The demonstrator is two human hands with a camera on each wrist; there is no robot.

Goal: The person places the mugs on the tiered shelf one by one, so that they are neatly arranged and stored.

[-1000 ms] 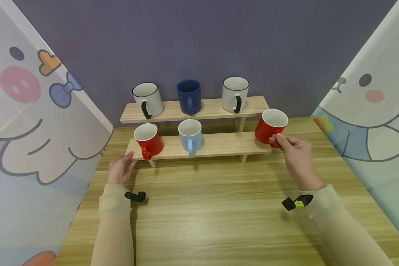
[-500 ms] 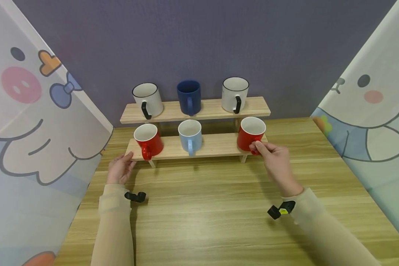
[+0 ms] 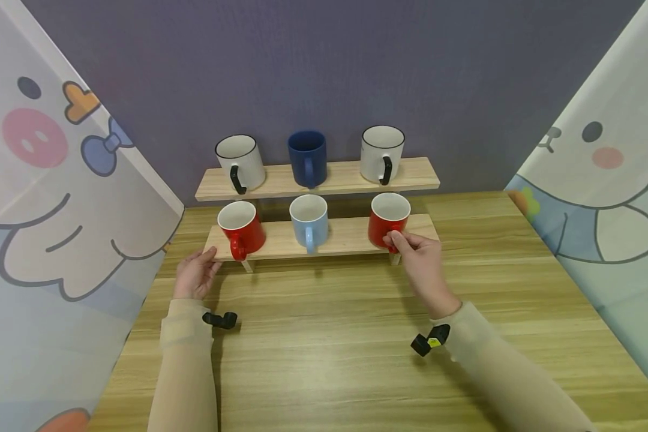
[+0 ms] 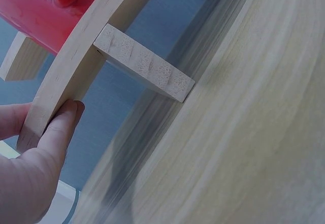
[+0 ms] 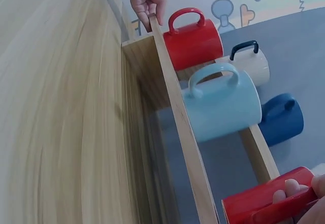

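My right hand point(image 3: 422, 264) pinches the handle of a red mug point(image 3: 380, 225) at the right part of the lower wooden shelf point(image 3: 351, 235). The mug stands upright, its base at the board. At the shelf's left end, my left hand point(image 3: 194, 273) grips the board, thumb on top and fingers beneath, as the left wrist view shows. Close beside that hand is a second red mug point(image 3: 245, 231), handle facing front. Between the two red mugs stands a light blue mug point(image 3: 309, 222). In the right wrist view the fingers point(image 5: 292, 186) curl at the red handle.
The upper shelf point(image 3: 340, 174) bears a white mug with black handle point(image 3: 243, 162) at left, a dark blue mug point(image 3: 308, 159) in the middle and another white mug point(image 3: 380, 155) at right. A wood-grain table point(image 3: 313, 336) lies in front; a grey wall point(image 3: 324, 66) rises behind.
My right hand has carried the red mug leftward from beyond the lower shelf's right end to a spot over the right support leg. The left hand has stayed on the board.
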